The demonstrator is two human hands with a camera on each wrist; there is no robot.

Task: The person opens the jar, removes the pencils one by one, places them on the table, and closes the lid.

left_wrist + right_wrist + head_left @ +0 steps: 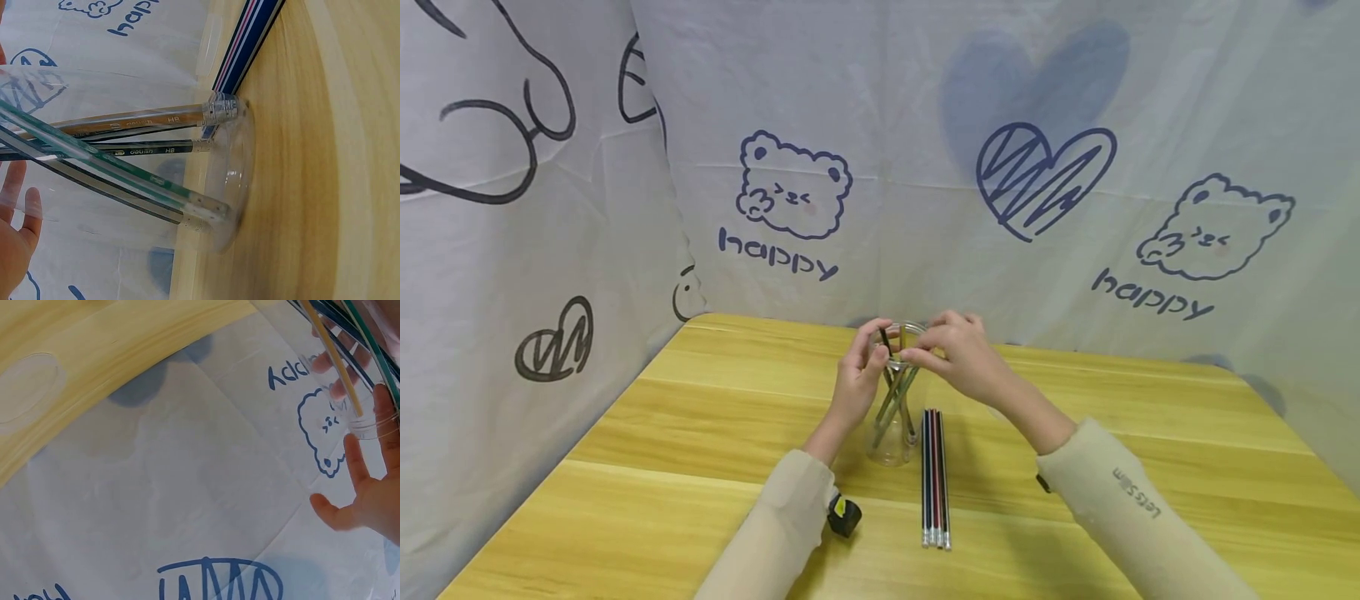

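Note:
A clear jar [891,446] stands upright on the table. Several pencils lean inside it, crossing each other with eraser ends at the bottom, among them a gold pencil [156,119] and a green pencil [94,153]. My left hand [857,379] holds the jar's left side near the mouth, its thumb in front and other fingers round the back. At the right of the mouth, my right hand [958,354] pinches the rim between thumb and forefinger; its remaining fingers stay off the jar. The rim [372,432] shows beside those fingertips in the right wrist view.
A row of dark, red and silvery pencils [935,479] lies on the wooden table [715,433] right of the jar. Farther right rests a clear round lid [31,390]. A small black box [845,515] sits by my left cuff. Printed white cloth [910,250] hangs behind.

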